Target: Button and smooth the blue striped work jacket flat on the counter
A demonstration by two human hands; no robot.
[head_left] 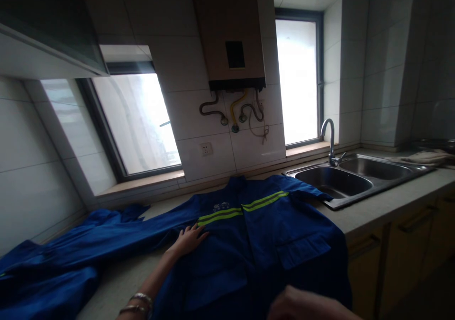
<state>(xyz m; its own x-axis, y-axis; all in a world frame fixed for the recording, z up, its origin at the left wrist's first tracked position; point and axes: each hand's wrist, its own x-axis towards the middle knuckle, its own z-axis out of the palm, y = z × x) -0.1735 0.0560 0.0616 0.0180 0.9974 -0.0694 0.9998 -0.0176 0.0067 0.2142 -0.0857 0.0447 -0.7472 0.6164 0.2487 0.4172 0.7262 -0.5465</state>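
**A:** Closest to us, at the bottom edge, that's our right hand, hovering low over the hem end of the royal-blue cotton work jacket with the yellow-green reflective chest stripes. It's blurry and half cut off, so we can't tell if the fingers are curled or spread.

**B:** Yep. Left hand is way clearer: palm down, fingers spread flat, pressing the jacket just below the stripe on its left half. Not pinching anything (metal bangles on that wrist).

**A:** The jacket's spread front-up on the pale stone countertop, collar toward the tiled wall, one sleeve stretched out left. Its other shoulder nearly touches the stainless double sink.

**B:** Curved chrome tap behind the sink, beige wall-mounted water heater between the two windows.
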